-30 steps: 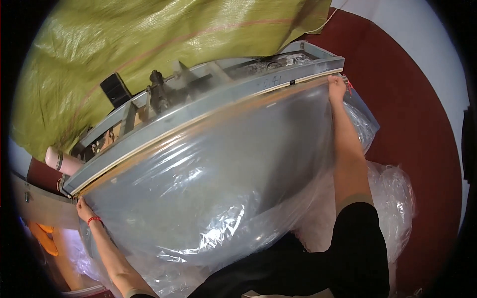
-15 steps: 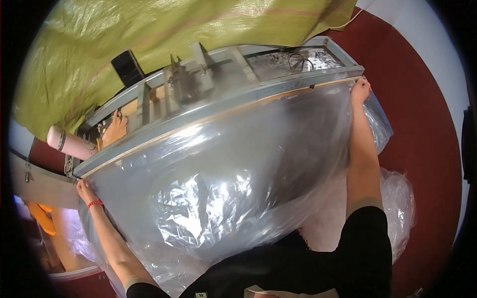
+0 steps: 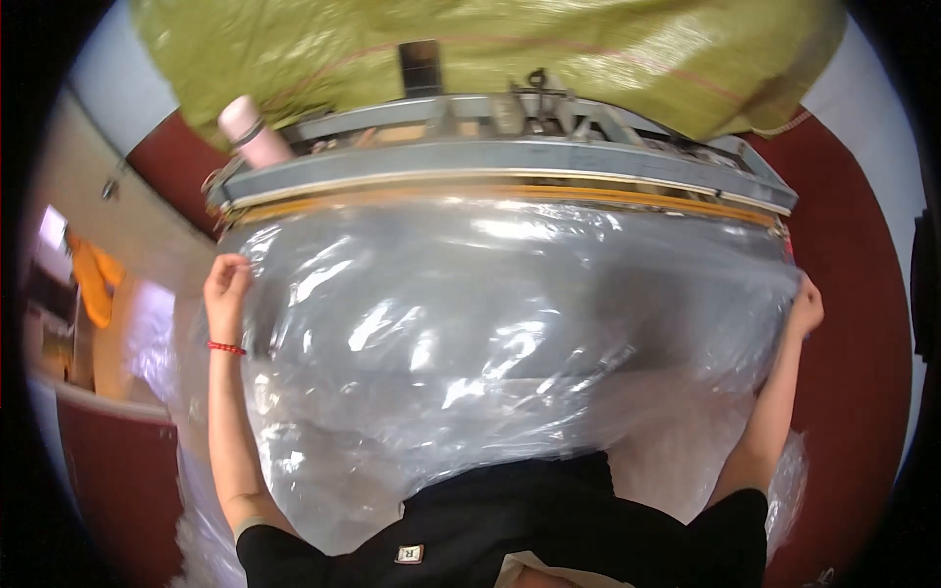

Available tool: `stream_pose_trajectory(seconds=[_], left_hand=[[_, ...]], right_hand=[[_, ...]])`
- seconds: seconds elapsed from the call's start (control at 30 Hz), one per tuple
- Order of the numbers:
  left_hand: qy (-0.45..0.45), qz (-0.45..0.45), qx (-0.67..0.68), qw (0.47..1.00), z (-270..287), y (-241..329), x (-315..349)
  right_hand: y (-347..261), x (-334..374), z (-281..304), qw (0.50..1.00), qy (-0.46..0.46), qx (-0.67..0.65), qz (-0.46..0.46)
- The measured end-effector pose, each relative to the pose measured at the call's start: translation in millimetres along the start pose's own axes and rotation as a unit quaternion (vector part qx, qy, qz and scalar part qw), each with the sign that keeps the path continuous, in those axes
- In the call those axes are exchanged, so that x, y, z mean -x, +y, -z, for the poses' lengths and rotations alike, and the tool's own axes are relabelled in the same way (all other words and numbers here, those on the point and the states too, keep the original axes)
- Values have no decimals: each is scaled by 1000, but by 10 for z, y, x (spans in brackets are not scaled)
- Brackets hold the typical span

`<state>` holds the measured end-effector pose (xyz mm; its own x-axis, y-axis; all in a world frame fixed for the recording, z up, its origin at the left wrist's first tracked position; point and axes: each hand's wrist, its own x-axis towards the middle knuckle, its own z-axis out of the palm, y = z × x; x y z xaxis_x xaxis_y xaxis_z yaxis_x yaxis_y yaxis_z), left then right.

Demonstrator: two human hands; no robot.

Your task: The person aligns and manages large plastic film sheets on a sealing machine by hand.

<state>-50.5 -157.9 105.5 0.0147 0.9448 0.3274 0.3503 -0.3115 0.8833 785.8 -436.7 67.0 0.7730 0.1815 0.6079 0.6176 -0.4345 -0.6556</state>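
Observation:
A wide sheet of clear plastic film (image 3: 461,323) is spread between my two hands, shiny and wrinkled. My left hand (image 3: 227,279) pinches its left edge, and a red bead bracelet (image 3: 226,348) circles that wrist. At the opposite side my right hand (image 3: 806,306) grips the film's right edge with curled fingers. Beyond the film runs a long grey metal frame (image 3: 490,157), with an orange strip (image 3: 520,193) along its near side. Both hands are nearer to me than that strip, apart from the frame. Loose film hangs down toward my body.
A pink bottle (image 3: 253,132) leans at the frame's left end. Behind the frame stand a dark rectangular object (image 3: 420,69) and a yellow-green woven sheet (image 3: 608,39). More crumpled film lies at both sides above the red floor (image 3: 853,392). Something orange (image 3: 93,279) shows at far left.
Both hands have drawn the film back toward me, away from the frame's edge, baring the orange strip. The view has turned, so the frame now lies nearly level.

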Motion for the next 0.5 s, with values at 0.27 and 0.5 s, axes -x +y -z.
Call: stream_pose_trajectory(seconds=[0.27,0.5], left_hand=[[-14,24,114,993,124,705,862],[-58,-30,137,988,219,1031,1296]], right_hand=[[-2644,1238,-457,936,-103,-204,267],[-4858,3422,-807,612,-457,-446,466]])
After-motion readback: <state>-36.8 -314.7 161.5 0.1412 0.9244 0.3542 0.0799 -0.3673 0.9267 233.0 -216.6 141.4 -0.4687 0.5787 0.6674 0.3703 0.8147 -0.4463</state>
